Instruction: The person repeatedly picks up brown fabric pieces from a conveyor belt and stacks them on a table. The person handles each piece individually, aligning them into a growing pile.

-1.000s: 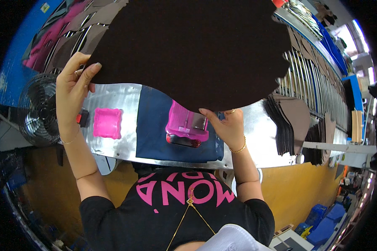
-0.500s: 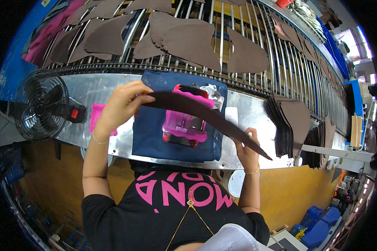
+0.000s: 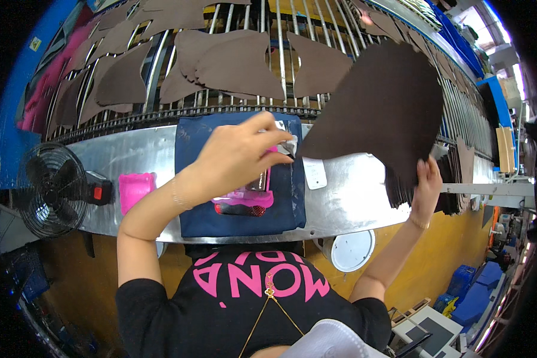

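My right hand (image 3: 426, 185) grips the lower edge of a dark brown cut piece of sheet material (image 3: 382, 107), leather-like, with its broad face turned up. It hangs over the right side of the bench, partly hiding a stack of similar dark pieces (image 3: 400, 190). My left hand (image 3: 241, 152) is off the piece, its thumb and fingers apart just short of the pointed left end. Below this hand, a pink-framed device with red and black ends (image 3: 241, 203) lies on a dark blue cloth (image 3: 200, 209), largely hidden.
Brown cut pieces (image 3: 232, 62) lie on a rack of metal bars behind the metal bench (image 3: 352, 179). A black fan (image 3: 52, 190) and a pink tray (image 3: 137, 190) stand at left. A white-lidded bucket (image 3: 352, 250) is below the front edge; a pale bar (image 3: 486, 189) juts at right.
The brown piece has swung to the right and turned flat side up in my right hand. My left hand has let go of its end and moved right over the device.
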`<state>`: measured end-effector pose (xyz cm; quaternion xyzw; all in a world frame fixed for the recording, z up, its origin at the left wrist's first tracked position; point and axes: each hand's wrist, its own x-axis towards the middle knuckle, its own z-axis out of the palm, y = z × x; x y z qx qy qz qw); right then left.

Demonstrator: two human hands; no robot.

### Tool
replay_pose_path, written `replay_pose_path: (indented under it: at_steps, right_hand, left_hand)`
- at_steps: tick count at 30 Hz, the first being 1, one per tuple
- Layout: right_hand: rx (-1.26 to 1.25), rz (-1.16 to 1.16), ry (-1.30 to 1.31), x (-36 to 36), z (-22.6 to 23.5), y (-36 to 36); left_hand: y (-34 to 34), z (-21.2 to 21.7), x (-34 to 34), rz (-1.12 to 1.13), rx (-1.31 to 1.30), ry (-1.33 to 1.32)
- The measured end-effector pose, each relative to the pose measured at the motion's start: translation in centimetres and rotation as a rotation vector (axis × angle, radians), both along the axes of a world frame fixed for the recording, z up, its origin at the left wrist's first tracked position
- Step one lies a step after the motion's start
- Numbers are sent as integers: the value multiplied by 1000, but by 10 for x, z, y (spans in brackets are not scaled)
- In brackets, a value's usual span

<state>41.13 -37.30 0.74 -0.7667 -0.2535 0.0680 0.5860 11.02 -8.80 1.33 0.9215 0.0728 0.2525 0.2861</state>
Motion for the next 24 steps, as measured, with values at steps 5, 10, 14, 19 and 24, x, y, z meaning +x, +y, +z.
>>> replay_pose_path:
  at_steps: [5,10,14,19,24]
  right_hand:
    - [-118,65,-5,92,-32,75]
    - [-322,145,-45,173,-106,146]
    - [-501,222,-116,216,-152,168]
    - [-960,51,-373,165,-122,189]
    - [-623,-179,-491,146,-84,113]
  left_hand:
    - [18,16,-29,205,-91,25]
    - [32,5,-74,436,-207,47]
    - [36,0,-97,590,-244,84]
    - [36,-6,-111,667,-264,115]
    - [39,-10,-107,640,-301,73]
